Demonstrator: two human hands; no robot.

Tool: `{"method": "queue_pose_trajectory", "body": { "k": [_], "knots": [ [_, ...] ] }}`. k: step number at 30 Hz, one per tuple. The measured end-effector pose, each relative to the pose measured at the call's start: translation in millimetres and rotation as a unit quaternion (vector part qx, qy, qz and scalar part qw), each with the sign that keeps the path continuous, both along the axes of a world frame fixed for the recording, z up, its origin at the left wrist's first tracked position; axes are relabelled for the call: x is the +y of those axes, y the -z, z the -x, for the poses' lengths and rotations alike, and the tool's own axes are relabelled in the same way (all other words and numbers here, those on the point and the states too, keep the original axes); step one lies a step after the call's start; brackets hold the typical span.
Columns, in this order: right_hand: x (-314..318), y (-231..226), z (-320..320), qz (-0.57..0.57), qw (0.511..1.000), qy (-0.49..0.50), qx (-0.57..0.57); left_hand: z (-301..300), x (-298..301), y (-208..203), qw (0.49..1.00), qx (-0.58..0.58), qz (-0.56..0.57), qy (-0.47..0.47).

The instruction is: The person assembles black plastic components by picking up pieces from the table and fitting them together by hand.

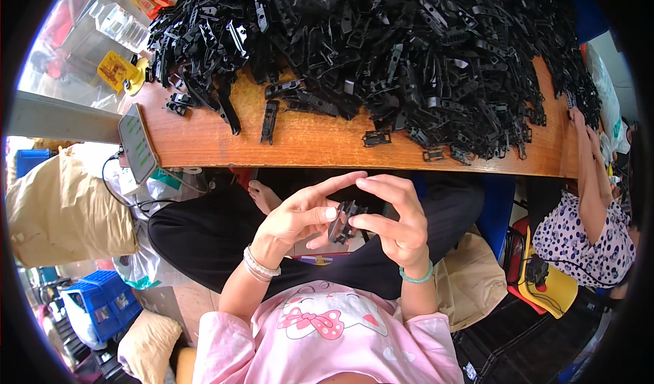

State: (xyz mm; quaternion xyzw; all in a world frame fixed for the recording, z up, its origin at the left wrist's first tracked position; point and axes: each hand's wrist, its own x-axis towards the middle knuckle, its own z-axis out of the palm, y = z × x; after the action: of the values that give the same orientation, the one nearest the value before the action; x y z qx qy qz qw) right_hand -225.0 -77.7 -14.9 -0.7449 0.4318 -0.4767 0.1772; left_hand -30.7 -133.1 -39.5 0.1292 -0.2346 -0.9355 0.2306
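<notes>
Between my two hands, above my lap and just short of the table edge, is a small black plastic part. My left hand pinches it from the left with the thumb on it. From the right, my right hand touches it with thumb and finger, its other fingers arched over the top. A large heap of similar black plastic parts covers most of the table. Nearest to me, a few loose ones lie apart, among them a long narrow black part and a small black frame.
The wooden table has its front edge before my hands. A phone-like slab leans at its left corner. Brown sacks and a blue crate stand left. At right, a co-worker's arms reach to the heap.
</notes>
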Motion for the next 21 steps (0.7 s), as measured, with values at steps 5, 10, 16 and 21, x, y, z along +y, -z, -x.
{"method": "queue_pose_trajectory", "body": {
  "k": [5,10,16,21],
  "knots": [
    [-6,-4,1,-0.050,0.996,-0.046,0.063,0,1,-10,0.998,-0.058,0.008,-0.020],
    [7,-13,-18,-0.095,0.992,0.010,0.085,2,10,0,0.985,-0.150,0.017,-0.088],
    [30,20,-37,-0.036,0.984,0.171,-0.019,13,15,-15,0.948,-0.284,0.094,-0.107],
    [46,30,-49,-0.059,0.958,0.227,-0.165,9,18,-10,0.917,-0.287,0.260,-0.092]
  ]
}}
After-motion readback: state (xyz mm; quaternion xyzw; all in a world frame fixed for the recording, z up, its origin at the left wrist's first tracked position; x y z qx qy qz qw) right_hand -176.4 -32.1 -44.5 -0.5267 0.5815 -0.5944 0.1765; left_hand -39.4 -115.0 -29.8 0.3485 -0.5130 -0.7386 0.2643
